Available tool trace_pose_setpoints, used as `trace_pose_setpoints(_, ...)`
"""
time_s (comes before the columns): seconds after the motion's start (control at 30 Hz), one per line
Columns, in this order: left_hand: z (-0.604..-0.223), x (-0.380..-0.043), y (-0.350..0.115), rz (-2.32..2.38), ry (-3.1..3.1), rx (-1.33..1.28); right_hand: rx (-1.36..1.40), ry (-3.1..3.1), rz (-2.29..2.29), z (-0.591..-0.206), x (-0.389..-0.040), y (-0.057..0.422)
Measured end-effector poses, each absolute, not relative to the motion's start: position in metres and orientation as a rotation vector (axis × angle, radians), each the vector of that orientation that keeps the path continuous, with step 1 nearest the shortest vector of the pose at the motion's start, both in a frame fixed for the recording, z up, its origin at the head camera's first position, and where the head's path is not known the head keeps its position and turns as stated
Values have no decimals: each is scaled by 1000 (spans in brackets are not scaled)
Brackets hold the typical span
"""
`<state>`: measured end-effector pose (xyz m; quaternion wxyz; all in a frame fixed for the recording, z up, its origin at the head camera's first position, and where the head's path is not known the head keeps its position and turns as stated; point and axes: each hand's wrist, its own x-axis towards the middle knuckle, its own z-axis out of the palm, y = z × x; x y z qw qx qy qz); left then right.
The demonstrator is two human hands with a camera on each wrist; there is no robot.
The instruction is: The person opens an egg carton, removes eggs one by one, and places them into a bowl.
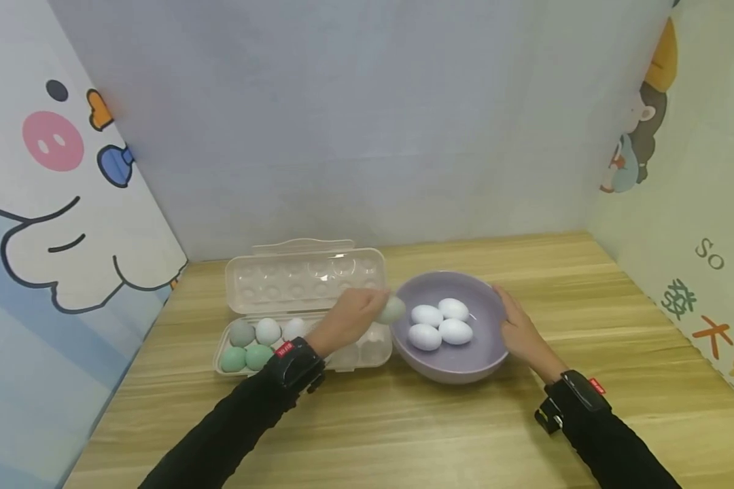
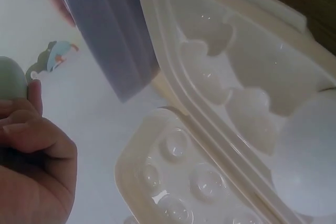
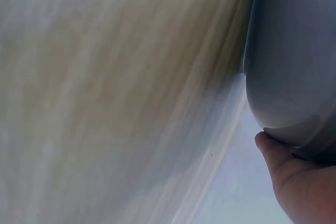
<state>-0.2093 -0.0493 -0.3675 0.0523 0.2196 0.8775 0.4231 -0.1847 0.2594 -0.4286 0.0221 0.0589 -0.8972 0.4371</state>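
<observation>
My left hand (image 1: 351,316) pinches a pale green egg (image 1: 393,310) above the left rim of a purple bowl (image 1: 455,370). In the left wrist view the same egg (image 2: 10,81) shows beyond the curled fingers (image 2: 34,132). Several white eggs (image 1: 455,331) lie grouped inside the bowl. At the bowl's right rim my right hand (image 1: 522,336) grips the edge; its thumb (image 3: 273,153) presses the outer side in the right wrist view. Left of the bowl stands a clear plastic egg carton (image 1: 376,353), holding green eggs (image 1: 259,357), a grey-green egg (image 1: 241,333) and white eggs (image 1: 268,331).
The carton's lid (image 1: 306,282) is folded back toward a pale cloth wall (image 1: 367,136). Everything stands on a wood-grain table (image 1: 404,435). Printed panels border the table at left (image 1: 55,238) and right (image 1: 679,224). My left forearm crosses the carton's front edge.
</observation>
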Motion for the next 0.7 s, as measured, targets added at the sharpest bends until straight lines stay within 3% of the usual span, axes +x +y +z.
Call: trace_pose_setpoints(0.7, -374, -210, -14, 799, 2616, 1012, 205, -2742, 1372, -430, -185, 259)
